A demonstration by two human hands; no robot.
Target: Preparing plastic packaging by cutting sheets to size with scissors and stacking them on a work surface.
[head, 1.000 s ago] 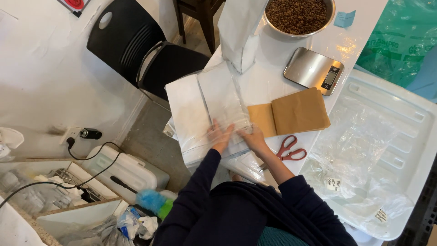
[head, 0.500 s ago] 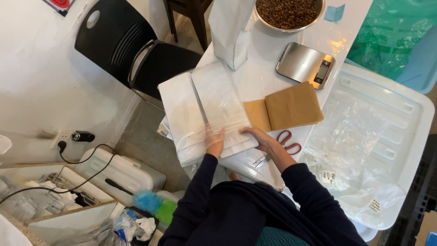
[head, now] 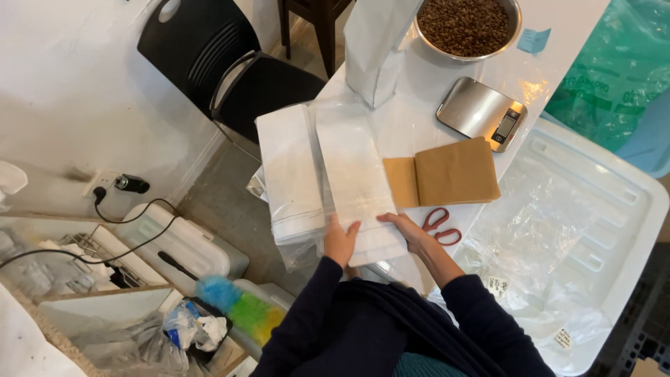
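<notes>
While both hands, left hand (head: 340, 241) and right hand (head: 408, 229), lie flat, fingers released, a long white paper bag (head: 359, 183) rests beneath

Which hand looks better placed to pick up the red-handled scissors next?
Probably the right hand: it rests on the white bag's near edge, right beside the scissors. The left hand sits on the bag's other side, farther away.
</notes>
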